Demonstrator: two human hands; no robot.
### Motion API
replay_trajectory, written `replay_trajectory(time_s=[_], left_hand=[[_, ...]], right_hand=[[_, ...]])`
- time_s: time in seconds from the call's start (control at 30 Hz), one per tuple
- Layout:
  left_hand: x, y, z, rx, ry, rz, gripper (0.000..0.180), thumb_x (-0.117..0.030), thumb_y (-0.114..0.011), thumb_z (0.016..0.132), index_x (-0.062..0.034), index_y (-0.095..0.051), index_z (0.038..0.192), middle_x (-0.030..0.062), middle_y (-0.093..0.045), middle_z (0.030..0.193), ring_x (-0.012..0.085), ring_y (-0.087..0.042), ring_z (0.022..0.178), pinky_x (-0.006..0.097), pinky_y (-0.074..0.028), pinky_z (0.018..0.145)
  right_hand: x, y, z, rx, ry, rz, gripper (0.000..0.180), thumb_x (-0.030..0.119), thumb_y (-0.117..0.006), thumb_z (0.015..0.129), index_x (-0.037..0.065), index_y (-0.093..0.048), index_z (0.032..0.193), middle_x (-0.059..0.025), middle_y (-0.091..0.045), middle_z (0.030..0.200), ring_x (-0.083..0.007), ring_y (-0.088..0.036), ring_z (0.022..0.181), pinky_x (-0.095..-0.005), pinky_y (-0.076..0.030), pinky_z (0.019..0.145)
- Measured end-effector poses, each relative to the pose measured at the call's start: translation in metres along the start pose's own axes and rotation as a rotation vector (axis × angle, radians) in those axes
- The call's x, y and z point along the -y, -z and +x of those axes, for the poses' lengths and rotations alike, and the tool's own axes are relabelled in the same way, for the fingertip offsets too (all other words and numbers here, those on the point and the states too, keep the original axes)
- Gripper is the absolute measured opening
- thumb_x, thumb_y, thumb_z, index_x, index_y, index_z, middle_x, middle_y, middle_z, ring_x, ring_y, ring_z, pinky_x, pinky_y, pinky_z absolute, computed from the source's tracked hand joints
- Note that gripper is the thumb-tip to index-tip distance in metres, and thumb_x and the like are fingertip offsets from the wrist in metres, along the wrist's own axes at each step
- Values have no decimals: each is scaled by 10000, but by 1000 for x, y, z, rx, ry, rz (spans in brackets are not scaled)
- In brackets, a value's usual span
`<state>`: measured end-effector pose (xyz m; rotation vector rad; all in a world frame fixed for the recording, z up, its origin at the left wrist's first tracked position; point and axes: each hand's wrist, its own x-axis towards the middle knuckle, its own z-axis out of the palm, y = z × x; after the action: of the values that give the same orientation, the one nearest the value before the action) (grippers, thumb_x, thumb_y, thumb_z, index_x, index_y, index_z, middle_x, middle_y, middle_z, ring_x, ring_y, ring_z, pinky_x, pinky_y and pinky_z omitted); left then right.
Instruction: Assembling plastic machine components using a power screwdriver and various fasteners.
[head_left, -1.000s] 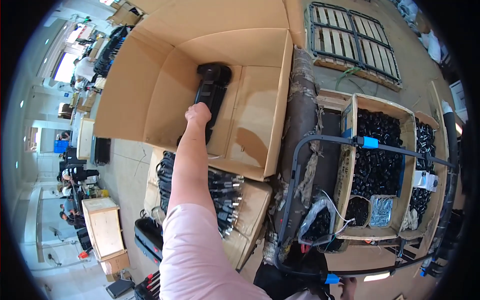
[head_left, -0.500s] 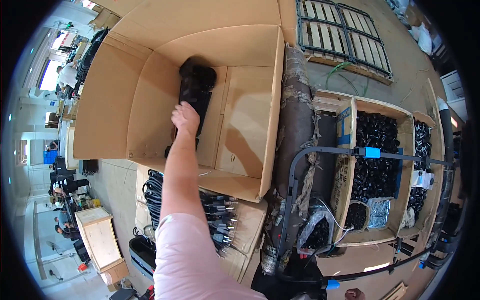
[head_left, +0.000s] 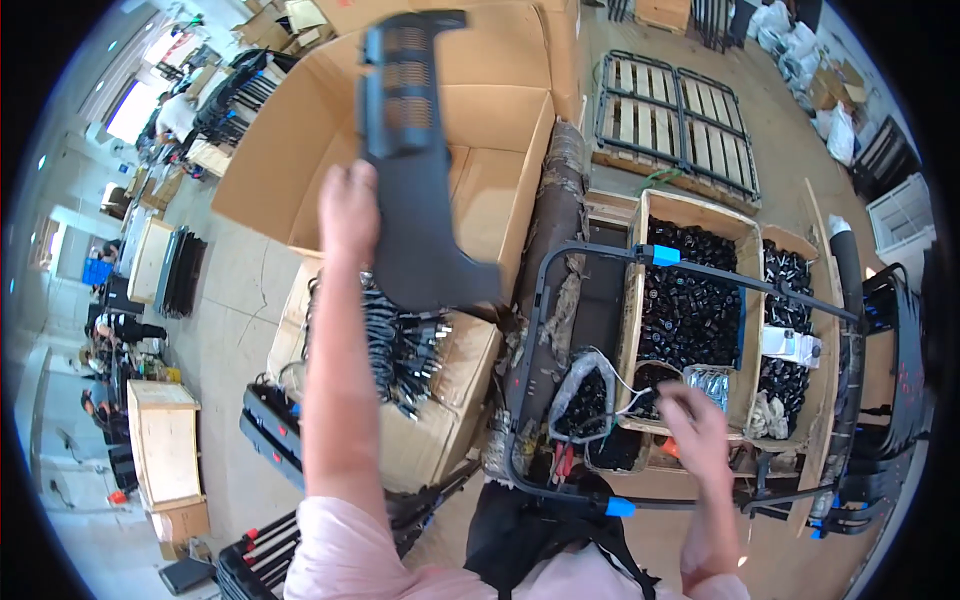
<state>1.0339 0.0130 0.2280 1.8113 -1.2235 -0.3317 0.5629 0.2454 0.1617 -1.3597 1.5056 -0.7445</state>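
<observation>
My left hand (head_left: 347,210) grips a long black plastic part (head_left: 412,170) by its left edge and holds it up in the air, in front of the big open cardboard box (head_left: 300,140). My right hand (head_left: 698,425), blurred, hovers low on the right, fingers apart, over the near edge of a wooden crate of small black parts (head_left: 690,310) and a clear plastic bag (head_left: 715,385). Nothing is visible in it.
A carton of black cables (head_left: 400,350) sits below the big box. A black metal tube frame with blue clips (head_left: 600,420) stands in front of me. A second wooden crate (head_left: 790,340) is at right, a slatted pallet (head_left: 680,125) beyond, and wooden boxes (head_left: 165,440) at left.
My left hand has lifted the black part out of the cardboard box and toward me. My right hand has come into view at lower right.
</observation>
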Motion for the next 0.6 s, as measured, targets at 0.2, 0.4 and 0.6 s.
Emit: replay_trajectory(time_s=[0.2,0.4,0.6], left_hand=[[1,-60,-274,311,142,-137,354,-246,-554,1048,56,-594,1229,261,-633,1158,341,-646,1056,396,-501,967],[35,-52,-361,483,361,-169,386,-255,-543,1059,47,-587,1294,225,-644,1192,296,-656,1078,389,-515,946],[79,-42,-418,227,73,24,474,-274,-533,1063,44,-529,1416,258,-572,1414,386,-558,1305,449,-408,1132]], right_hand=[[-16,-83,19,218,17,219,615,416,-564,1046,-16,-470,1475,-181,-749,986,-265,-729,927,-376,-552,853],[-91,-151,-22,-22,80,127,349,170,-597,998,-54,-536,1258,-203,-722,927,-306,-713,863,-412,-538,797],[-97,-160,-18,4,-1,215,349,97,-558,1018,-56,-474,1319,-134,-681,967,-176,-646,885,-330,-519,824]])
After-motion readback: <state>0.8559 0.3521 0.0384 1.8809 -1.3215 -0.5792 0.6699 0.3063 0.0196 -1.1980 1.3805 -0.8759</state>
